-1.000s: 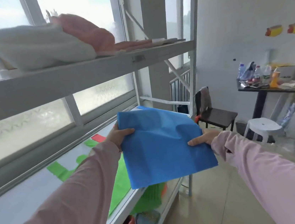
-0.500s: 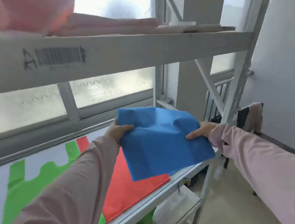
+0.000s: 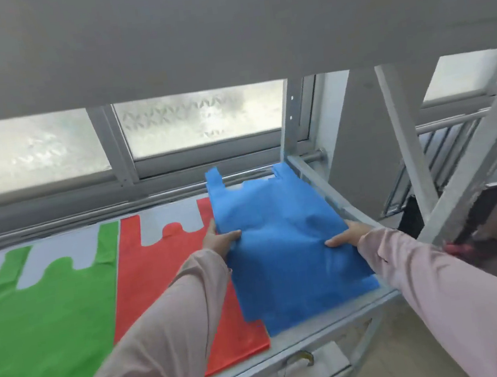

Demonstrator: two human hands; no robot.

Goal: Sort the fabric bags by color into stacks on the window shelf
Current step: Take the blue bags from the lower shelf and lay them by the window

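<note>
Two grips on blue bag (image 3: 285,246), left hand (image 3: 221,241) and right hand (image 3: 345,237) at edges; bag now lowered onto shelf (image 3: 306,334).

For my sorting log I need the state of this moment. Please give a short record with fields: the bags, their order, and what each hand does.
order, left to right: green bag, red bag, blue bag
blue bag: lies rumpled on the shelf, handles toward the window, left edge over the red bag
left hand: holds blue bag's left edge
right hand: holds its right edge
stack depth: cannot tell
</note>
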